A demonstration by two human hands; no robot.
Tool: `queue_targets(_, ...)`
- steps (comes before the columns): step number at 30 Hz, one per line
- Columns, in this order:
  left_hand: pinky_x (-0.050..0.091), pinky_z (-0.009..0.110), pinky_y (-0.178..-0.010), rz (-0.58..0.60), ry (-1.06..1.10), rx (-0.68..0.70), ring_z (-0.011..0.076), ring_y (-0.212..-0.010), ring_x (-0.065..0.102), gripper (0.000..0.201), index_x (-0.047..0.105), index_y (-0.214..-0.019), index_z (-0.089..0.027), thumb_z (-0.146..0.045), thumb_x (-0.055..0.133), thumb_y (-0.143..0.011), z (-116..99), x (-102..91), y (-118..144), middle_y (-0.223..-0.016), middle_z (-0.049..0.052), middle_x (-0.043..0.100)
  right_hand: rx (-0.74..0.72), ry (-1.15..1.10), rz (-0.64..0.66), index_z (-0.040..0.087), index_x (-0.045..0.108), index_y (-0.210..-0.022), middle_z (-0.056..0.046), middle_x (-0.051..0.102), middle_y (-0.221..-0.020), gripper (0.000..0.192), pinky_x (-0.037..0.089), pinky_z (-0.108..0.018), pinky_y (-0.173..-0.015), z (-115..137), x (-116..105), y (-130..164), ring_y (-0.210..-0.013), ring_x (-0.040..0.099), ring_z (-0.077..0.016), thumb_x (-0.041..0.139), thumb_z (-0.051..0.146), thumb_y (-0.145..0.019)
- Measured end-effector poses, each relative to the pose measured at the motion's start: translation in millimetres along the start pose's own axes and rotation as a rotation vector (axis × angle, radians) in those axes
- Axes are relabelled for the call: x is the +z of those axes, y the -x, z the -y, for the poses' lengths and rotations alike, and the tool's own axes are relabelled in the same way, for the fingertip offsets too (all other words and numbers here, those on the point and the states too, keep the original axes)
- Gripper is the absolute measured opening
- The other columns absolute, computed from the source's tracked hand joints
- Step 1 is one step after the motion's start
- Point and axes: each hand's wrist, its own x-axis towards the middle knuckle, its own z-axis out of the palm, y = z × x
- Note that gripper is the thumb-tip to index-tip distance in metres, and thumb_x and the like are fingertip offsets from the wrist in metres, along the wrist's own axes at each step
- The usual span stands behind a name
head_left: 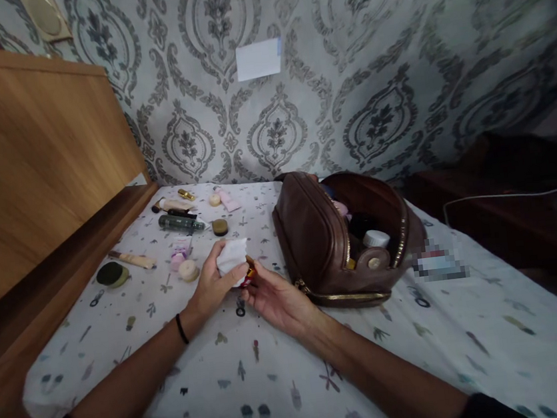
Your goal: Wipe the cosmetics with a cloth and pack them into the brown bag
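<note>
The left hand (213, 285) pinches a white tissue (232, 256) over a small red and gold container (249, 274), which the right hand (274, 298) grips from below with closed fingers. Nearer the person, the printed bedsheet (287, 369) lies bare up to its front edge. Just right of the grip stands an open brown toiletry bag (327, 243). Left and beyond lie a cream jar (188, 270), a green compact (112, 275), a brush (133, 259) and a dark bottle (181, 223), bounded by the wooden headboard (27, 170). Patterned wallpaper (342, 61) closes the far side.
</note>
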Motion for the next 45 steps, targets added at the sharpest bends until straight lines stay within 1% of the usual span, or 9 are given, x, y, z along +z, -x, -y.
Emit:
queue_targets(9,0.049,0.027,-0.084,-0.320,0.109,-0.058,0.0181,-0.092,0.063,0.043,0.066,-0.111,-0.018,-0.047,0.071,-0.079,9.5,2.2,-6.3,-0.100,0.004,0.071,-0.003,0.006,-0.036,0.016,0.074,-0.088,-0.002,0.074,-0.089,0.028,0.051,-0.019,-0.065,-2.9,-2.8,-1.3,-0.074,0.064,-0.0095,0.088,0.027,-0.067)
queue_targets(13,0.049,0.027,-0.082,-0.221,0.100,-0.031,0.0180,-0.089,0.062,0.038,0.068,-0.099,-0.017,-0.050,0.068,-0.080,7.2,-1.8,-6.4,-0.093,0.004,0.070,0.020,-0.019,-0.033,0.016,0.073,-0.093,-0.002,0.075,-0.092,0.028,0.052,-0.019,-0.065,-0.2,-2.4,-1.1,-0.077,0.065,-0.0101,0.086,0.026,-0.070)
queue_targets(19,0.048,0.024,-0.078,0.108,0.071,-0.031,0.0162,-0.087,0.059,0.055,0.055,-0.119,-0.019,-0.042,0.078,-0.074,-3.1,-2.9,1.9,-0.098,0.003,0.064,0.018,-0.105,-0.060,0.017,0.071,-0.094,-0.001,0.074,-0.085,0.030,0.053,-0.019,-0.062,6.4,1.3,-0.2,-0.071,0.065,-0.0102,0.086,0.027,-0.070)
queue_targets(25,0.046,0.022,-0.074,0.038,-0.042,0.025,0.0141,-0.082,0.057,0.058,0.045,-0.122,-0.023,-0.036,0.077,-0.076,-3.0,0.0,6.3,-0.096,0.000,0.060,0.035,-0.056,-0.039,0.017,0.069,-0.088,-0.001,0.072,-0.078,0.033,0.053,-0.021,-0.064,0.3,3.5,0.3,-0.070,0.065,-0.0108,0.086,0.038,-0.069)
queue_targets(31,0.042,0.020,-0.062,-0.029,-0.054,0.075,0.0105,-0.069,0.049,0.025,0.054,-0.100,-0.021,-0.039,0.064,-0.086,-7.6,3.6,5.7,-0.079,-0.003,0.053,0.060,0.046,0.012,0.016,0.069,-0.091,-0.003,0.072,-0.078,0.030,0.050,-0.022,-0.064,0.1,3.1,4.5,-0.074,0.067,-0.0133,0.085,0.032,-0.071)
queue_targets(36,0.045,0.023,-0.066,-0.139,0.018,-0.006,0.0128,-0.071,0.053,0.033,0.061,-0.086,-0.018,-0.050,0.065,-0.083,-10.4,2.4,0.1,-0.075,-0.001,0.058,0.097,0.049,0.035,0.015,0.069,-0.095,-0.002,0.072,-0.082,0.025,0.047,-0.022,-0.057,2.3,3.8,6.8,-0.069,0.063,-0.0116,0.078,0.028,-0.075)
queue_targets(39,0.048,0.026,-0.075,-0.027,0.049,-0.080,0.0168,-0.080,0.058,0.047,0.066,-0.095,-0.016,-0.060,0.067,-0.077,-6.6,-2.3,-1.3,-0.083,0.003,0.065,0.082,0.026,0.019,0.016,0.068,-0.096,0.000,0.072,-0.083,0.025,0.046,-0.020,-0.054,3.4,5.3,7.2,-0.069,0.063,-0.0111,0.079,0.026,-0.076)
queue_targets(42,0.048,0.024,-0.070,0.110,0.119,-0.118,0.0156,-0.077,0.058,0.062,0.063,-0.104,-0.016,-0.061,0.078,-0.064,-2.8,-5.3,-0.5,-0.086,0.003,0.066,0.035,-0.011,-0.018,0.019,0.068,-0.097,0.000,0.072,-0.086,0.026,0.049,-0.020,-0.058,3.6,6.0,5.4,-0.072,0.064,-0.0115,0.080,0.029,-0.077)
queue_targets(45,0.046,0.021,-0.064,0.110,0.146,-0.112,0.0119,-0.071,0.055,0.067,0.057,-0.107,-0.016,-0.049,0.087,-0.057,-2.4,-4.2,1.5,-0.085,0.000,0.063,0.008,-0.036,-0.062,0.018,0.068,-0.095,-0.001,0.072,-0.085,0.029,0.050,-0.019,-0.060,2.1,5.8,3.1,-0.071,0.063,-0.0109,0.082,0.033,-0.075)
